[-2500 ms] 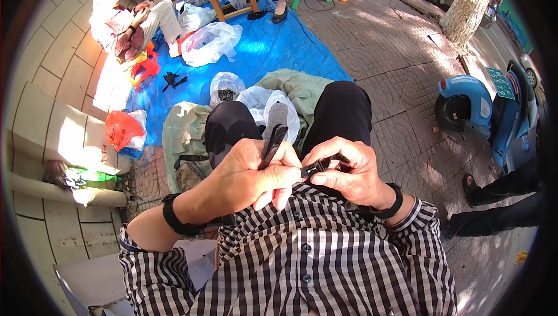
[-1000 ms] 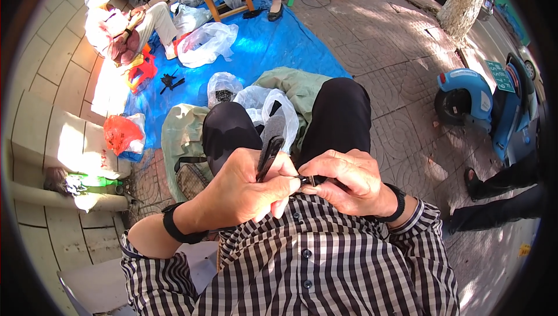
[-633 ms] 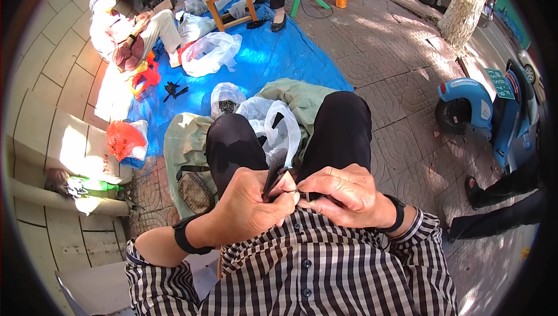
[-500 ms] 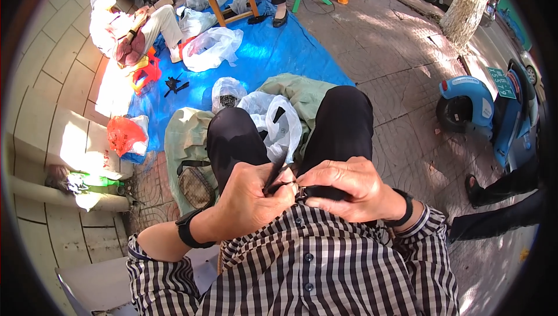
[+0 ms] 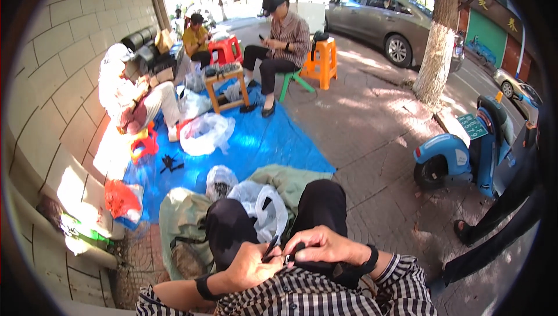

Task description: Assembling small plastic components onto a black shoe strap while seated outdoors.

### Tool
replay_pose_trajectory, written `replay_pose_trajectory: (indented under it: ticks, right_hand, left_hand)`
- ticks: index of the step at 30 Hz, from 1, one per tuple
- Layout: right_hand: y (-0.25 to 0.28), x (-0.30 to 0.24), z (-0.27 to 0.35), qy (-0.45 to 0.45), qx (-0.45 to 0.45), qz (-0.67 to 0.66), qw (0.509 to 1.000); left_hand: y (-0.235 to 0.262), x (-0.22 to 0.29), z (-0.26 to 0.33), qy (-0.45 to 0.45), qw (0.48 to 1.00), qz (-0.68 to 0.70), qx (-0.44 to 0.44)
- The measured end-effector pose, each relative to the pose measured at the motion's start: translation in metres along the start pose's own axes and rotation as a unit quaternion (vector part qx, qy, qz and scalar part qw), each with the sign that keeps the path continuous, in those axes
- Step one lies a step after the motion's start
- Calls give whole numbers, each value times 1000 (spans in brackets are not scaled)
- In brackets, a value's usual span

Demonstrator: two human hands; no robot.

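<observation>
Over my lap, my left hand [image 5: 251, 266] pinches a thin black strip [image 5: 271, 247] whose end sticks up past the fingers. Close against it, my right hand [image 5: 321, 245] is closed on a black strap-like piece [image 5: 299, 248]. A small shiny bit shows where the fingertips meet; its kind is too small to make out. Between and beyond my knees lies an open white plastic bag [image 5: 278, 216] with something black in it. Next to it stands another clear bag [image 5: 220, 177] with dark contents, and pale green sacking [image 5: 285, 176] spreads around both.
A blue tarp [image 5: 290, 150] covers the ground ahead, holding a white bag [image 5: 206, 136], black pieces [image 5: 170, 163] and a wooden stool [image 5: 225, 89]. Several people sit working beyond. A red bag [image 5: 122, 198] lies left by the wall. At right are a blue scooter [image 5: 444, 152] and a person's legs [image 5: 494, 217].
My view has tilted up, bringing the seated people, car and street into sight and putting my hands lower in the picture. Both hands keep their hold, close together.
</observation>
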State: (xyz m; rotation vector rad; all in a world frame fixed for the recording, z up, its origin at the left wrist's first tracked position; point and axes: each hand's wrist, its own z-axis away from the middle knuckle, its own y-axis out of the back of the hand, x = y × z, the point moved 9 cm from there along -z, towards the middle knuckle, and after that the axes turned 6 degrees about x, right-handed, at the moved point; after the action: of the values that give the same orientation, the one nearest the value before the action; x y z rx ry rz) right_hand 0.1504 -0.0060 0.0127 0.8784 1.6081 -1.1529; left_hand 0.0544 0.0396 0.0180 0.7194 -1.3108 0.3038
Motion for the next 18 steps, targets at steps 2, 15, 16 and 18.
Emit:
replay_pose_trajectory:
  ticks: [2, 15, 16, 18]
  right_hand:
    - [-1, 16, -3, -29, -5, 6, 1000]
    - [1, 45, -8, -94, 36, -36, 994]
    - [-4, 43, -9, -123, 44, -49, 990]
    - [-9, 25, -7, -82, 65, -17, 994]
  left_hand:
    - [-4, -16, 2, 8, 1000, -3, -12]
    - [-2, -13, 5, -12, 1000, -26, 7]
    - [0, -15, 7, -13, 999, -25, 16]
    - [3, -14, 11, 2, 999, -4, 34]
